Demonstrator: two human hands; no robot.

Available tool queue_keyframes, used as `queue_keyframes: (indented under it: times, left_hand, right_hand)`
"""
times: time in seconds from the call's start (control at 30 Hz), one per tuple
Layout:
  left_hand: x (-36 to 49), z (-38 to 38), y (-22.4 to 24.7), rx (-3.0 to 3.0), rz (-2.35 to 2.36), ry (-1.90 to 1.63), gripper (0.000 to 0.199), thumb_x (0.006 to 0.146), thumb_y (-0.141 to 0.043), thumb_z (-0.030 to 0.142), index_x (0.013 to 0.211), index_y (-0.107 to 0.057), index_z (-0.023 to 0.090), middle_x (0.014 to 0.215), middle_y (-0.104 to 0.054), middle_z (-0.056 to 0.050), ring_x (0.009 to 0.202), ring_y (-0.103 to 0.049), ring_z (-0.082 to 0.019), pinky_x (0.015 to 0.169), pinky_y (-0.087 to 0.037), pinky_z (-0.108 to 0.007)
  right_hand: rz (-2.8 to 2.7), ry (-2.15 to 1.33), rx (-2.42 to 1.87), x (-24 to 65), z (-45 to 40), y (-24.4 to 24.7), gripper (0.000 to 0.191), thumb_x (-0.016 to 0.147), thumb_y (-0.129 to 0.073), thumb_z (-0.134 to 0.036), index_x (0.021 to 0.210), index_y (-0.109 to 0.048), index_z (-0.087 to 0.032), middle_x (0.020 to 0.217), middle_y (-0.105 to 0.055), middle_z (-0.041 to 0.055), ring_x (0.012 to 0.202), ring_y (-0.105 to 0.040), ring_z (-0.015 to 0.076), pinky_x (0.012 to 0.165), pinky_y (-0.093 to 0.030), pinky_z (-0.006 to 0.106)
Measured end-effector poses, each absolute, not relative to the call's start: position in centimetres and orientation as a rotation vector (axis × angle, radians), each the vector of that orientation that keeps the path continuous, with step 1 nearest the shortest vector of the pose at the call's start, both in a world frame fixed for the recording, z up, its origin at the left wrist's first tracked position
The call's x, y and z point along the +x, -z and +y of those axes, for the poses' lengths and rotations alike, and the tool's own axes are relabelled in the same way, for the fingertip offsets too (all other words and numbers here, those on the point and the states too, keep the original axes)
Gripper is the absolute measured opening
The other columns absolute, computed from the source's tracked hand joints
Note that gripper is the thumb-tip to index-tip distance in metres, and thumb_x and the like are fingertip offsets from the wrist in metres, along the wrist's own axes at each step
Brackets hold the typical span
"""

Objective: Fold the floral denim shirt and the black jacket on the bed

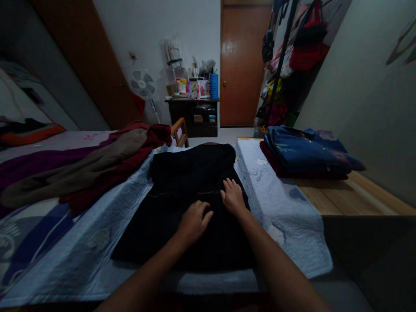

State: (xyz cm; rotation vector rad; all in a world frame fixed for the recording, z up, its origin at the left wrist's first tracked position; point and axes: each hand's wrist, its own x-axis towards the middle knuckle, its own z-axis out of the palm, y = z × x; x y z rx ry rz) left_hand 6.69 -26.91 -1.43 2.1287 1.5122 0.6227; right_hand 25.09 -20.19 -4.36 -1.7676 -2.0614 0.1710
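A black garment [156,229] lies spread on a light blue quilted cover [107,229], its far part bunched or folded over. My left hand [195,220] rests on or just over the middle of the cloth, thumb and fingers apart, holding nothing. To its right and a little farther off, my right hand [232,196] lies on the garment near a thin light line across it, palm down with its fingers spread. The dark cloth hides most of its own folds.
Folded blue clothes [302,149] are stacked on a wooden surface [328,195] at the right. Loose red, grey and purple clothes [97,164] lie at the left. Behind stand a white fan [143,84], a dark cabinet [193,117] and a brown door [245,65].
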Motion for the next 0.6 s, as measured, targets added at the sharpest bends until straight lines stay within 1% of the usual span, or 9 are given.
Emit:
queue_keyframes:
  times: [0.07, 0.13, 0.17, 0.2, 0.3, 0.37, 0.47, 0.53, 0.6]
  left_hand:
    - [4.8, -24.5, 1.0, 2.301, 1.829, -0.671, 0.039, 0.086, -0.055, 0.033, 0.122, -0.06, 0.022, 0.134, -0.054, -0.014, 0.126, -0.045, -0.033, 0.109, -0.029, -0.047]
    - [2.9, -22.2, 0.9, 2.39, 2.069, -0.556, 0.057, 0.079, -0.063, 0.029, 0.133, -0.051, 0.021, 0.145, -0.043, -0.017, 0.136, -0.031, -0.037, 0.112, -0.018, -0.055]
    - [2.0, -21.2, 1.0, 2.405, 2.125, -0.443, 0.062, 0.077, -0.064, 0.028, 0.136, -0.048, 0.021, 0.144, -0.044, -0.017, 0.136, -0.031, -0.038, 0.112, -0.018, -0.057]
    - [1.2, -20.3, 1.1, 2.406, 2.137, -0.326, 0.065, 0.077, -0.063, 0.027, 0.139, -0.045, 0.02, 0.141, -0.048, -0.017, 0.134, -0.036, -0.037, 0.11, -0.022, -0.057]
    - [-0.5, -18.2, 0.9, 2.323, 2.096, -0.17, 0.06, 0.08, -0.054, 0.02, 0.14, -0.044, 0.022, 0.126, -0.06, -0.014, 0.115, -0.056, -0.03, 0.098, -0.041, -0.046]
    - [-1.2, -17.0, 0.0, 2.174, 2.061, -0.35, 0.053, 0.079, -0.054, 0.018, 0.132, -0.052, 0.024, 0.117, -0.066, -0.009, 0.106, -0.062, -0.028, 0.093, -0.046, -0.04]
    - [-2.4, -15.3, -2.4, 1.543, 1.801, -0.955, 0.035, 0.072, -0.064, 0.015, 0.106, -0.066, 0.022, 0.097, -0.071, -0.004, 0.095, -0.066, -0.025, 0.087, -0.05, -0.034]
    - [-3.5, -14.4, -4.3, 0.923, 1.462, -1.273, 0.028, 0.07, -0.067, 0.012, 0.098, -0.067, 0.018, 0.085, -0.07, -0.002, 0.083, -0.067, -0.021, 0.079, -0.054, -0.03]
    - [-4.7, -13.8, -6.0, 0.615, 1.279, -1.397, 0.021, 0.077, -0.062, 0.014, 0.097, -0.066, 0.018, 0.079, -0.069, -0.001, 0.072, -0.067, -0.017, 0.07, -0.056, -0.028]
  right_hand:
    - [-2.103, -0.125, -1.755, 24.9, -20.7, 5.2, 0.052, 0.094, -0.045, -0.032, 0.141, -0.043, -0.011, 0.151, -0.037, 0.016, 0.142, -0.025, 0.0332, 0.112, -0.022, 0.053]
    - [-2.128, -0.077, -1.75, 24.8, -21.2, 5.8, 0.053, 0.095, -0.044, -0.035, 0.143, -0.041, -0.013, 0.152, -0.035, 0.0151, 0.142, -0.024, 0.0324, 0.112, -0.019, 0.054]
    - [-2.136, -0.062, -1.76, 24.7, -21.3, 5.9, 0.054, 0.095, -0.043, -0.037, 0.144, -0.041, -0.014, 0.153, -0.035, 0.0147, 0.142, -0.024, 0.032, 0.112, -0.019, 0.054]
    - [-2.143, -0.052, -1.778, 24.7, -21.3, 6.0, 0.054, 0.095, -0.042, -0.038, 0.144, -0.041, -0.014, 0.153, -0.035, 0.0141, 0.142, -0.025, 0.0315, 0.113, -0.018, 0.053]
    - [-2.158, -0.026, -1.828, 24.7, -21.2, 6.2, 0.055, 0.096, -0.039, -0.041, 0.145, -0.04, -0.016, 0.153, -0.035, 0.0117, 0.141, -0.027, 0.0305, 0.114, -0.017, 0.049]
    - [-2.166, -0.014, -1.845, 24.6, -21.1, 6.2, 0.056, 0.096, -0.037, -0.042, 0.146, -0.039, -0.016, 0.154, -0.034, 0.0107, 0.141, -0.027, 0.0304, 0.114, -0.016, 0.048]
    - [-2.185, -0.019, -1.865, 24.6, -21.0, 6.2, 0.057, 0.096, -0.036, -0.043, 0.147, -0.038, -0.016, 0.154, -0.033, 0.0103, 0.141, -0.027, 0.0304, 0.113, -0.016, 0.047]
    - [-2.201, -0.033, -1.88, 24.5, -21.1, 6.1, 0.057, 0.096, -0.036, -0.043, 0.146, -0.039, -0.016, 0.154, -0.034, 0.0105, 0.141, -0.028, 0.0306, 0.113, -0.016, 0.047]
    - [-2.226, -0.067, -1.894, 24.6, -21.0, 5.7, 0.056, 0.096, -0.037, -0.043, 0.145, -0.041, -0.016, 0.152, -0.036, 0.011, 0.14, -0.03, 0.0312, 0.113, -0.017, 0.048]
